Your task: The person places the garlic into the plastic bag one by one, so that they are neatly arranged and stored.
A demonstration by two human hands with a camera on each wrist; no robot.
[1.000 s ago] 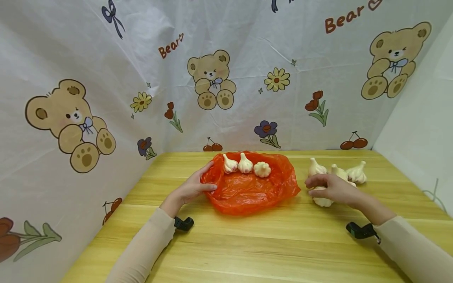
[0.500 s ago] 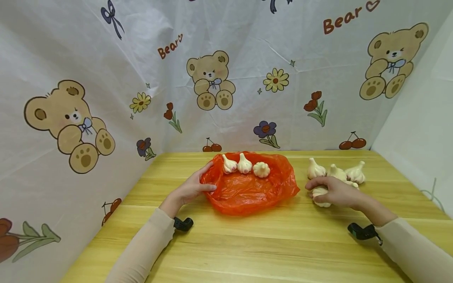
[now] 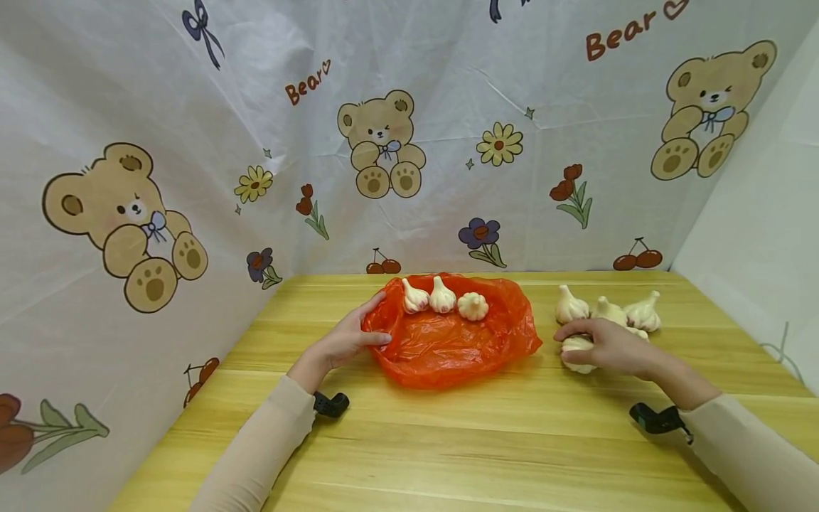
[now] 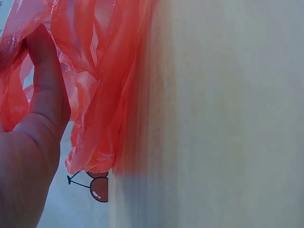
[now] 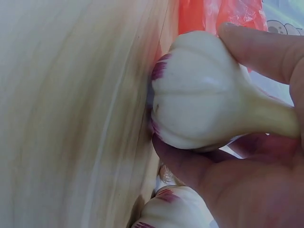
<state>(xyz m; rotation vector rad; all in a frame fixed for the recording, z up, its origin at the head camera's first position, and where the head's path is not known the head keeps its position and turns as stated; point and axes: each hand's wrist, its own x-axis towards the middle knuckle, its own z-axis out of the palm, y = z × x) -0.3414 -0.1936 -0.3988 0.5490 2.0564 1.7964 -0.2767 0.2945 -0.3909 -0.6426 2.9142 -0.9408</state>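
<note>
A thin red plastic bag (image 3: 448,352) lies spread open on the table, with three white garlic bulbs (image 3: 441,296) along its far inner side. My left hand (image 3: 342,340) holds the bag's left edge, thumb over the rim; its other fingers are partly hidden by the plastic. At the right, my right hand (image 3: 608,346) grips a garlic bulb (image 3: 578,354) at the table surface. In the right wrist view that bulb (image 5: 204,90) sits between thumb and fingers, stem toward the palm. More garlic bulbs (image 3: 643,311) stand just behind the hand, one of them partly covered by it.
The wooden table (image 3: 435,455) ends at the back against a white curtain (image 3: 441,85) printed with bears and flowers. A white wall (image 3: 774,284) stands at the right, with a thin cord (image 3: 785,348) near the table's edge.
My right hand has closed in around the nearest garlic bulb, which has shifted slightly left. My left hand and the bag have stayed in place.
</note>
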